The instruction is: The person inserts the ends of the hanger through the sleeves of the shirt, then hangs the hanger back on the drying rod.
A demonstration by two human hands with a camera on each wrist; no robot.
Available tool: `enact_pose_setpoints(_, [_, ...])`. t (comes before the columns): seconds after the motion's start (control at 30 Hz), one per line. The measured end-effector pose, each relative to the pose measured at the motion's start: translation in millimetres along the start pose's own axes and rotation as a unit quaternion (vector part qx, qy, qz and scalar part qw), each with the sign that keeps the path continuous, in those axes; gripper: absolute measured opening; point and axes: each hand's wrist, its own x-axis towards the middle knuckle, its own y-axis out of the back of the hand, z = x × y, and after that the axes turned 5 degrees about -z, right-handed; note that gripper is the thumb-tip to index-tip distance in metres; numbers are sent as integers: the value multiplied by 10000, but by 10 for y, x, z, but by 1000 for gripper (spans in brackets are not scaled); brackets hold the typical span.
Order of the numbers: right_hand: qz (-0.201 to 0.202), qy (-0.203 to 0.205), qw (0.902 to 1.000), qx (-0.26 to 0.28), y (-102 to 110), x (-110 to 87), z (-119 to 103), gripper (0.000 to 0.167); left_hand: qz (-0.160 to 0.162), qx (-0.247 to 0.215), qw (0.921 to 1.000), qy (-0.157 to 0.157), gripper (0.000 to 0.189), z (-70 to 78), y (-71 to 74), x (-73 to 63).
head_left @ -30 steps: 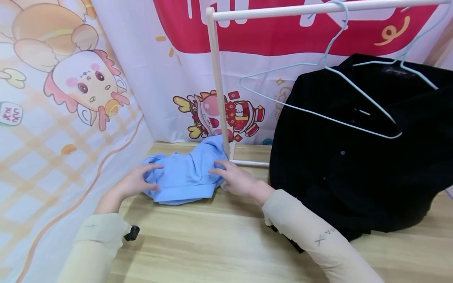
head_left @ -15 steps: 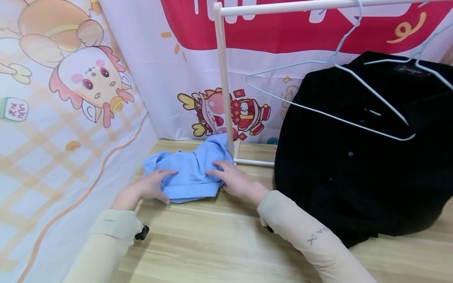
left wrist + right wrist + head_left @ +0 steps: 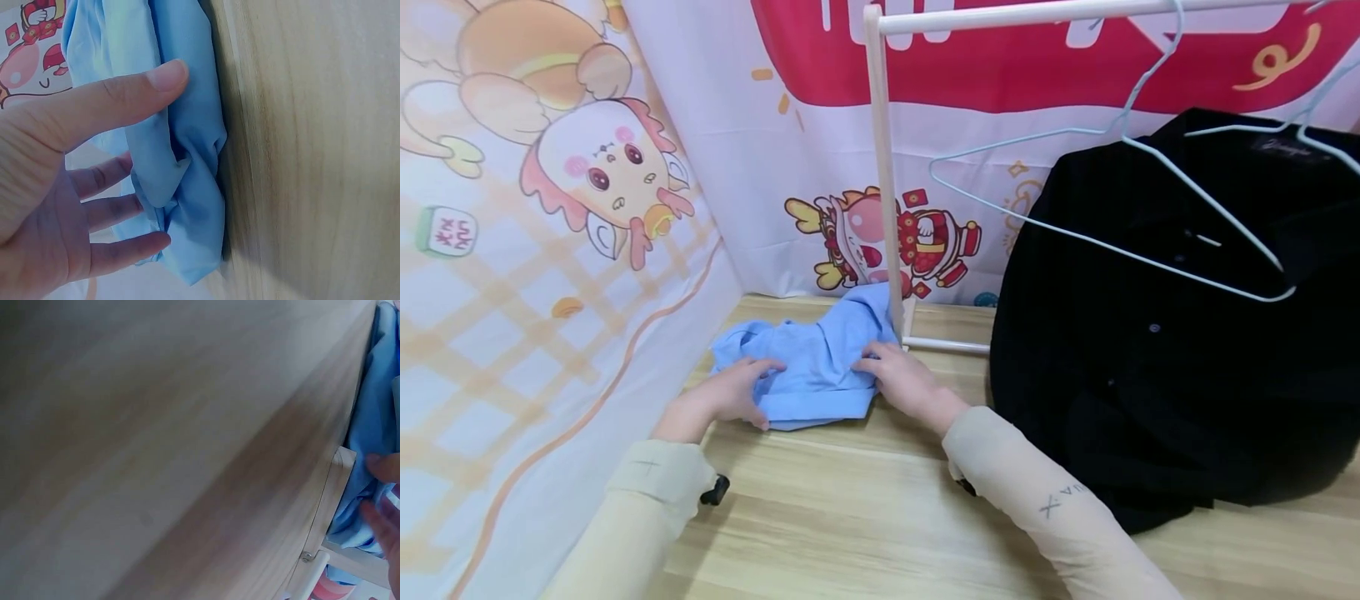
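A light blue folded garment (image 3: 816,358) lies rumpled on the wooden table, against the foot of a white rack; its kind is not clear. My left hand (image 3: 730,393) is at its left end, with thumb and fingers spread apart. In the left wrist view the thumb lies over the blue cloth (image 3: 194,81) and the fingertips touch its edge. At the right end, by the rack post, my right hand (image 3: 910,382) touches the cloth with slightly bent fingers. The right wrist view shows two of its fingertips apart on the fabric (image 3: 372,419); the rest is cut off.
The white rack (image 3: 883,150) stands at the back right. From its bar hang a bare pale-blue hanger (image 3: 1075,242) and a black button-front shirt (image 3: 1120,392) on another hanger. Printed cloth sheets (image 3: 760,192) cover the left and back sides. Wooden table surface (image 3: 842,500) lies in front.
My left hand has moved right, further onto the garment's left end. The right fingers stay at the right end and look a little more bent. The head view has shifted slightly.
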Motion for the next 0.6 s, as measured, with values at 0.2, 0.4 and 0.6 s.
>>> enact_pose_setpoints(0.2, [36, -130, 9999, 66, 40, 28, -13, 25, 19, -247, 9994, -262, 84, -7, 21, -10])
enact_pose_setpoints(0.4, [157, -33, 9996, -239, 173, 11, 6, 31, 614, -565, 9962, -228, 61, -123, 167, -46])
enact_pose_setpoints(0.6, [-341, -833, 9959, -107, 238, 15, 40, 53, 997, -1015, 9870, 749, 72, -234, 284, -86])
